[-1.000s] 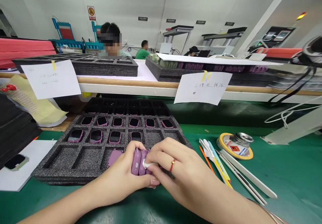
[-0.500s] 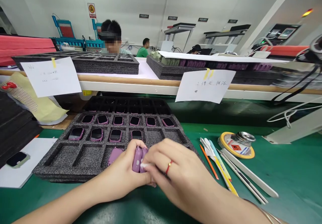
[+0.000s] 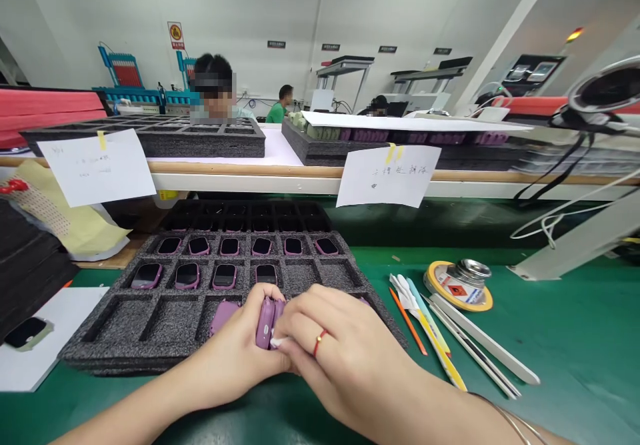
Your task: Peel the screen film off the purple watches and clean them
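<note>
My left hand (image 3: 245, 345) is closed around a purple smartwatch case (image 3: 265, 325), held on edge above the front of the foam tray. My right hand (image 3: 345, 351), wearing a red string ring, pinches a small white wad (image 3: 277, 342) against the case's side; its material is hard to make out. Another purple case part (image 3: 223, 316) lies in a tray pocket beside my left hand. The dark foam tray (image 3: 125, 351) holds several purple smartwatches (image 3: 225, 275) with black screens in its farther rows. My hands hide part of the front row.
On the right lie an orange stick (image 3: 407, 320), a yellow-handled tool (image 3: 440, 345), white strips (image 3: 490, 338) and a yellow tape roll (image 3: 433, 278) with a metal-topped can (image 3: 473, 271). A watch (image 3: 27, 333) rests on white paper at left. A shelf (image 3: 250, 178) crosses behind; people sit beyond.
The view has shifted slightly, so the scene sits a little left and lower. Both hands keep their hold on the watch case and the white wad, with only small finger movement.
</note>
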`<action>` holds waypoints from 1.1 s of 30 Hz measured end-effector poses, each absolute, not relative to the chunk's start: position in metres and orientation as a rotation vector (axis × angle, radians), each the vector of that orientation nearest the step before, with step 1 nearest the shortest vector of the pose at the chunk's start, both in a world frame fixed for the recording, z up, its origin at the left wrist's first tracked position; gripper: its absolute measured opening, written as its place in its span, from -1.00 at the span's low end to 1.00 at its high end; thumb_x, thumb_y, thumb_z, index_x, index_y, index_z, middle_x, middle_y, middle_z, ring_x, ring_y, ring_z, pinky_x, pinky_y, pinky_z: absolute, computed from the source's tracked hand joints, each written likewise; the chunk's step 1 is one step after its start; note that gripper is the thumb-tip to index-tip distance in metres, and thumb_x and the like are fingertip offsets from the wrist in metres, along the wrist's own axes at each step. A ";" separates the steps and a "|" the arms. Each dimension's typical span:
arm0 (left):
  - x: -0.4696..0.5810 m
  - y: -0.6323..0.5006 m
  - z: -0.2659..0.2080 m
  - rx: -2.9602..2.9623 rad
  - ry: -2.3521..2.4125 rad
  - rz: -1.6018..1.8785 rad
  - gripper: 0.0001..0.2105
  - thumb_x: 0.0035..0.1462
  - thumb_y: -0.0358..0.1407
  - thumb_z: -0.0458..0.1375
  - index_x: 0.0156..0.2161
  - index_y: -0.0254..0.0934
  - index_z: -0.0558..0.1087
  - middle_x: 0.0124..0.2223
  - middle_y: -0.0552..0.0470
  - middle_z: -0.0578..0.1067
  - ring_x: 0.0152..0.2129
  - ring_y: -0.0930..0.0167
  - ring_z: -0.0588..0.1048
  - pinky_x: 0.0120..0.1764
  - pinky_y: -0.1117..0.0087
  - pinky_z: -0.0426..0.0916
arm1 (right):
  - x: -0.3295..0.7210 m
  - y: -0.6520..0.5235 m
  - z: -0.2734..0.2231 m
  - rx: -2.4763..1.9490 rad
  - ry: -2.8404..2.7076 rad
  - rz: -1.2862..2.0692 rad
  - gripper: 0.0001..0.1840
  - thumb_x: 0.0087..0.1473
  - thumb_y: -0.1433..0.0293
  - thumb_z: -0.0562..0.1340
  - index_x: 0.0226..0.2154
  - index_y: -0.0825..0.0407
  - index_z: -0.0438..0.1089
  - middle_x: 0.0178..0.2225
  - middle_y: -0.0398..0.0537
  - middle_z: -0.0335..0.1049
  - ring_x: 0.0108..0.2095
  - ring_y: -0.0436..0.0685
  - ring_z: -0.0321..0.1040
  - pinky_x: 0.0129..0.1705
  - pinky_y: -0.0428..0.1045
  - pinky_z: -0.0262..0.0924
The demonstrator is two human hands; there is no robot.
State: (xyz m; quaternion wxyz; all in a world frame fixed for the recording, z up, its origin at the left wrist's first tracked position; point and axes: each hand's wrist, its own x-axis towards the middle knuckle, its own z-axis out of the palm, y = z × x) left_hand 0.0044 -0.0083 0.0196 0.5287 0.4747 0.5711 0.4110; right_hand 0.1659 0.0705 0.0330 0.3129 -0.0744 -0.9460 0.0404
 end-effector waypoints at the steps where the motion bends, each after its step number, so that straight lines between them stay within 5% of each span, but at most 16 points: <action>1: 0.004 -0.008 0.019 1.104 1.328 0.989 -0.54 0.00 -0.35 0.34 -0.09 -0.14 0.18 -0.33 0.24 0.36 -0.34 0.45 0.42 -0.19 0.36 0.33 | 0.166 0.071 0.033 -0.210 -2.488 0.096 -0.80 0.27 0.52 0.13 -0.35 0.10 0.43 -0.39 0.00 0.42 -0.40 0.12 0.24 -0.35 0.04 0.19; 8: 0.004 -0.011 0.015 0.937 1.180 1.027 -0.50 0.04 -0.34 0.35 -0.08 -0.13 0.09 -0.30 0.18 0.49 -0.37 0.39 0.58 -0.12 0.19 0.45 | 0.195 0.085 0.040 -0.401 -2.269 0.521 -0.89 0.25 0.45 0.22 -0.16 -0.04 0.41 -0.32 -0.11 0.50 -0.39 0.03 0.41 -0.33 -0.08 0.33; 11: 0.006 -0.013 0.016 0.944 1.218 1.024 -0.48 0.04 -0.39 0.34 -0.08 -0.11 0.08 -0.25 0.15 0.53 -0.38 0.42 0.57 -0.12 0.23 0.44 | 0.231 0.104 0.030 -0.741 -2.112 0.230 -0.93 0.23 0.31 0.24 -0.24 -0.06 0.34 -0.41 -0.13 0.45 -0.51 0.06 0.36 -0.41 -0.04 0.31; 14: 0.008 -0.013 0.017 0.994 1.243 1.027 -0.49 0.01 -0.40 0.35 -0.10 -0.09 0.10 -0.27 0.20 0.54 -0.36 0.45 0.55 -0.15 0.32 0.40 | 0.268 0.128 0.007 -1.072 -2.186 0.147 -0.73 0.21 0.10 0.18 -0.34 -0.06 0.28 -0.52 -0.12 0.41 -0.59 0.12 0.37 -0.55 -0.01 0.24; 18: 0.011 -0.012 0.018 0.994 1.248 1.044 -0.48 -0.01 -0.40 0.37 -0.11 -0.09 0.12 -0.32 0.24 0.54 -0.38 0.45 0.55 -0.17 0.34 0.39 | 0.299 0.146 -0.026 -1.278 -2.380 0.259 -0.72 0.19 0.13 0.08 -0.45 -0.08 0.25 -0.63 -0.11 0.40 -0.66 0.18 0.39 -0.61 0.02 0.25; 20: 0.011 -0.012 0.019 0.989 1.252 1.047 -0.50 -0.01 -0.39 0.36 -0.12 -0.10 0.12 -0.32 0.24 0.54 -0.38 0.45 0.55 -0.17 0.33 0.40 | 0.301 0.147 -0.032 -1.278 -2.438 0.270 -0.73 0.19 0.17 0.07 -0.42 -0.06 0.31 -0.53 -0.01 0.52 -0.54 0.26 0.50 -0.56 0.07 0.32; 23: 0.011 -0.013 0.019 0.987 1.266 1.043 -0.50 -0.01 -0.39 0.36 -0.11 -0.09 0.13 -0.31 0.22 0.54 -0.37 0.42 0.57 -0.16 0.31 0.40 | 0.287 0.139 -0.019 -1.253 -2.363 0.216 -0.64 0.25 0.15 0.05 -0.12 0.02 0.39 -0.24 0.15 0.60 -0.24 0.37 0.58 -0.34 0.18 0.44; 27: 0.009 -0.013 0.014 0.960 1.209 1.080 -0.47 -0.01 -0.34 0.37 -0.09 -0.09 0.11 -0.24 0.16 0.53 -0.36 0.38 0.57 -0.14 0.23 0.42 | 0.245 0.111 0.020 -0.832 -2.304 0.460 -0.49 0.27 0.11 0.20 0.19 -0.08 0.22 -0.01 0.08 0.52 -0.01 0.26 0.51 -0.01 0.17 0.43; 31: 0.009 -0.014 0.005 1.066 1.295 1.183 -0.43 -0.03 -0.26 0.43 -0.04 -0.10 0.15 -0.12 0.09 0.49 -0.15 0.30 0.53 -0.04 0.22 0.38 | 0.192 0.088 0.026 -0.361 -2.474 0.733 0.09 -0.08 0.22 0.52 0.37 -0.12 -0.03 0.27 0.14 0.26 0.24 0.30 0.28 0.24 0.22 0.26; 33: 0.008 -0.014 0.002 1.104 1.293 1.246 -0.39 -0.04 -0.24 0.44 0.02 -0.11 0.17 -0.01 0.02 0.48 -0.01 0.24 0.48 0.06 0.18 0.33 | 0.169 0.086 0.015 -0.237 -2.427 0.816 0.12 -0.06 0.42 0.48 0.40 -0.10 -0.11 0.29 0.16 0.24 0.26 0.29 0.26 0.26 0.24 0.22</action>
